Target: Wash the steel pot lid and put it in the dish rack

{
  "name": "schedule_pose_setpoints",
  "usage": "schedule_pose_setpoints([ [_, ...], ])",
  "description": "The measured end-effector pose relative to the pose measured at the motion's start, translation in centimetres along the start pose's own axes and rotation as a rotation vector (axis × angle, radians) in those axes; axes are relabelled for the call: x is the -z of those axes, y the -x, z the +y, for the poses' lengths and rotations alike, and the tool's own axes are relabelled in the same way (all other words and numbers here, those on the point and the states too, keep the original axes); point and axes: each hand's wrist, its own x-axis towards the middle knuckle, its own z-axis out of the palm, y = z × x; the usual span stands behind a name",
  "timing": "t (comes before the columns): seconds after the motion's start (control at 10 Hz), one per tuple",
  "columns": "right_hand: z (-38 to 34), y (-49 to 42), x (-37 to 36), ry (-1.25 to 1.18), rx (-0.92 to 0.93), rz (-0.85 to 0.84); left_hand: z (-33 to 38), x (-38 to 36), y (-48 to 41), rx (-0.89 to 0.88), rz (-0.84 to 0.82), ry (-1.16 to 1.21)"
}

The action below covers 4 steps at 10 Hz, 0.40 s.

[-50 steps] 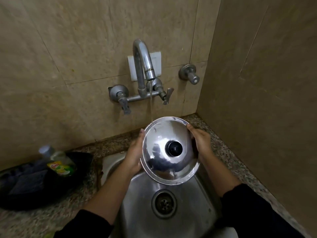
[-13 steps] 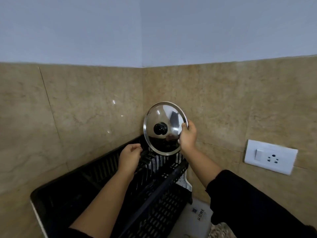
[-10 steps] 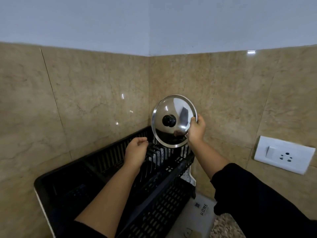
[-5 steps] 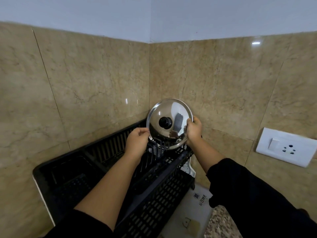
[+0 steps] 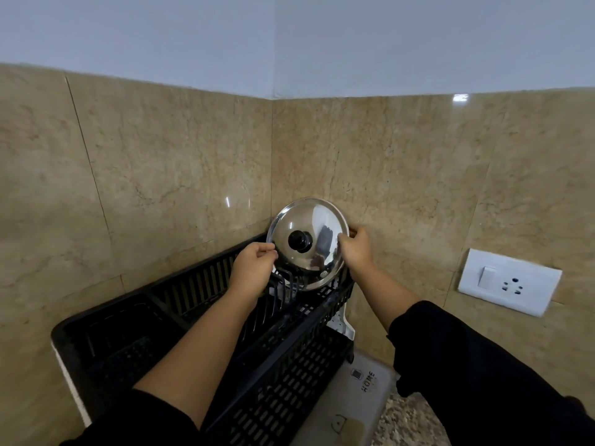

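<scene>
Both hands — left hand (image 5: pixel 254 268), right hand (image 5: pixel 355 251) — on lid (image 5: pixel 306 243)

Beige marble-patterned wall tiles (image 5: pixel 167 175) line both walls of a corner, and above them runs a band of plain pale painted wall (image 5: pixel 289 37). On the right-hand wall a white switch and socket plate (image 5: pixel 509 282) is fixed to the tiles. Low down, a light mat printed with the word HOME (image 5: pixel 360 391) lies on a speckled granite counter (image 5: pixel 409 423), and a white plastic piece (image 5: pixel 344 326) stands upright just above the mat.
</scene>
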Motion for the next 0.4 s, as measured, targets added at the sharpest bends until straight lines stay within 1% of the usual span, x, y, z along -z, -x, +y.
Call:
schedule_pose_setpoints([
  [0.1,-2.0,1.3,2.2,-0.021,0.023,0.022,1.5,0.0,0.4,-0.026,-0.026,0.041],
  [0.2,-4.2,3.5,5.2,-0.108,0.026,0.059,3.0,-0.4,1.9,-0.062,-0.035,0.074],
  [0.3,-6.1,6.7,9.4,-0.235,0.024,0.063,4.2,-1.7,4.8,-0.111,-0.053,0.133],
  [0.4,-7.6,11.0,14.6,-0.428,-0.005,0.045,5.7,-3.4,8.5,-0.11,-0.069,0.179],
])
